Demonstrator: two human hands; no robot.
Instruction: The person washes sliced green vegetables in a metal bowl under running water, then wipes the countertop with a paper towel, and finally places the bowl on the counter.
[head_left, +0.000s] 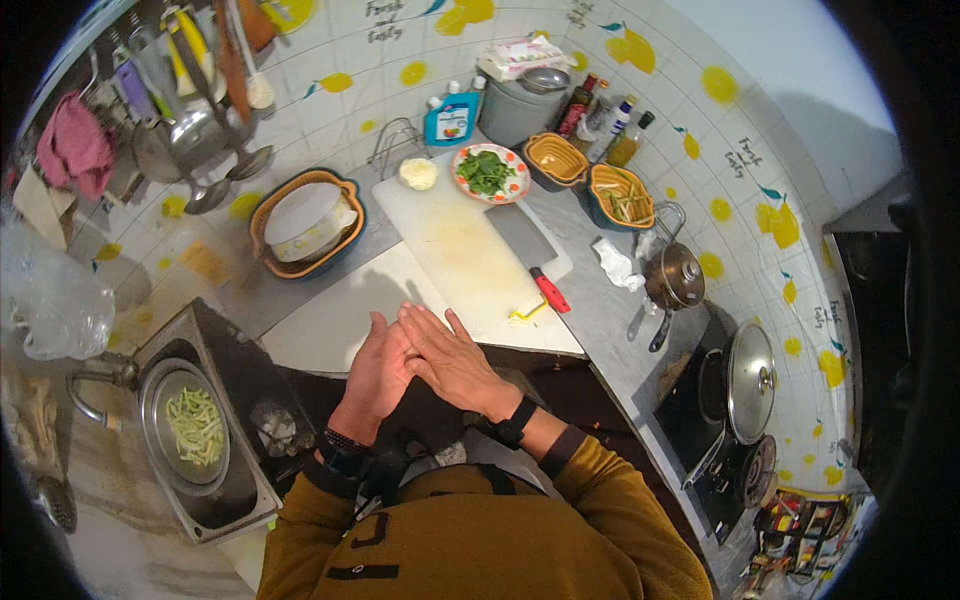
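Note:
My left hand (375, 367) and my right hand (455, 365) meet palm to palm in front of my body, above the near edge of the counter. The fingers of the right hand lie across those of the left, and both thumbs stand apart. No object shows in either hand, though the space between the palms is hidden. Just beyond them lies a white cutting board (457, 240). On its right side rest a red-handled kitchen knife (551, 291) and a yellow peeler (530, 309). A peeled, pale round vegetable (418, 174) sits at the board's far end.
On the left, a steel sink (259, 491) holds a bowl of cut green pieces (196, 427). Behind the board stand a plate of leafy greens (485, 174) and baskets (621, 196). To the right are a small lidded pot (675, 276) and a glass-lidded pan (750, 382) on the stove.

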